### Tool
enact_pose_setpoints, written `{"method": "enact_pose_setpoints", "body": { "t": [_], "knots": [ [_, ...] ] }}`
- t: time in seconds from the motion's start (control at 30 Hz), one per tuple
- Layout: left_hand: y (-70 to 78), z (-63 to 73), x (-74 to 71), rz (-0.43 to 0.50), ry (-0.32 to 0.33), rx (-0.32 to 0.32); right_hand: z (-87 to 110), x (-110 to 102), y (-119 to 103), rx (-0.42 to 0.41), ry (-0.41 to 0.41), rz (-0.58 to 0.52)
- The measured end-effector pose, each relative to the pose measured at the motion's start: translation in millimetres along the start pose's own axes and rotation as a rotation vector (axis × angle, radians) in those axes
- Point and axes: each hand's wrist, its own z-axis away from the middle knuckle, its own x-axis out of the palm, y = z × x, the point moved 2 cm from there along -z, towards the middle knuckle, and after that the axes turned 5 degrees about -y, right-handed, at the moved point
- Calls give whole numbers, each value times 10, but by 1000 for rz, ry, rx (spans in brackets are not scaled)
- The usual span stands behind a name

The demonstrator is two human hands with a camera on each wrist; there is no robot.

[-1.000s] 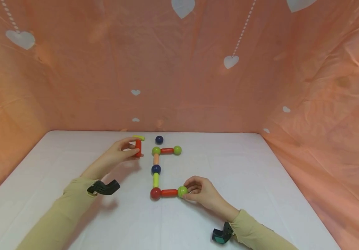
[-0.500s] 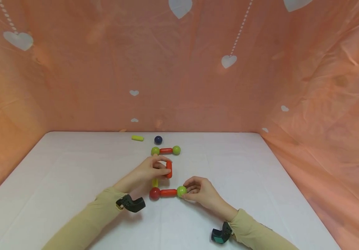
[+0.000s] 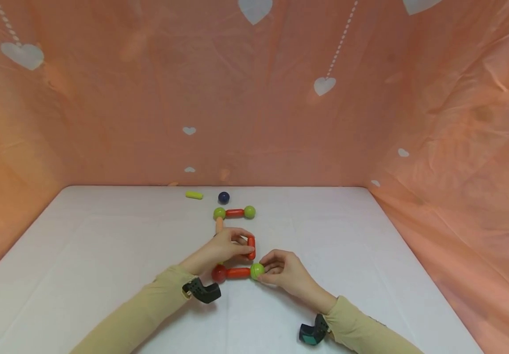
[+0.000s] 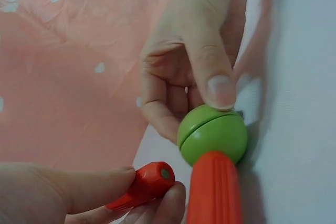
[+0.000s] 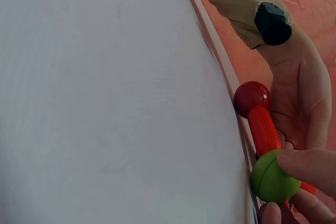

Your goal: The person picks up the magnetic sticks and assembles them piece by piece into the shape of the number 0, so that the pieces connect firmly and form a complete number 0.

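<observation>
My left hand [image 3: 219, 247] pinches a short red rod [image 3: 252, 248] upright between thumb and fingers, above the tabletop; a small grey disc shows in its end [image 4: 165, 173]. Close by, my right hand [image 3: 290, 274] pinches a grooved green ball [image 3: 256, 271]. That ball joins a lying red rod [image 3: 238, 273], which runs to a dark red ball [image 3: 219, 274]. The held rod and the grooved ball look apart. Farther back, a peach rod [image 3: 219, 225] meets another green ball [image 3: 219, 213]. My left hand hides most of the pieces between the peach rod and the dark red ball.
From the back green ball, a red rod [image 3: 235, 213] leads right to another green ball [image 3: 249, 212]. A loose dark blue ball [image 3: 224, 197] and a yellow-green rod [image 3: 194, 195] lie near the white table's [image 3: 325, 221] far edge. An orange cloth [image 3: 281, 123] surrounds the table.
My left hand has carried the red rod right and toward me, from beside the yellow-green rod to near the grooved ball. My right hand has stayed on that ball.
</observation>
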Motion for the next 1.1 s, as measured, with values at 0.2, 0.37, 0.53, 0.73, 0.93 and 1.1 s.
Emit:
{"method": "enact_pose_setpoints", "body": {
  "t": [0.2, 0.37, 0.53, 0.73, 0.93, 1.1],
  "knots": [
    [-1, -10, 53, -8, 5, 4, 49, 7, -158, -10, -3, -12],
    [-3, -32, 72, 16, -12, -10, 51, 3, -155, -11, 4, -15],
    [-7, -38, 94, 15, -39, -4, 42, 1, -160, -2, 10, -8],
    [-19, -42, 116, 29, -37, -18, -6, -10, -28, -11, 27, -22],
    [-5, -34, 144, 26, -40, -37, -48, -26, 140, -2, 24, -57],
    [5, -44, 149, 18, -44, -55, -11, -24, 7, -6, 12, -55]
  ]
}}
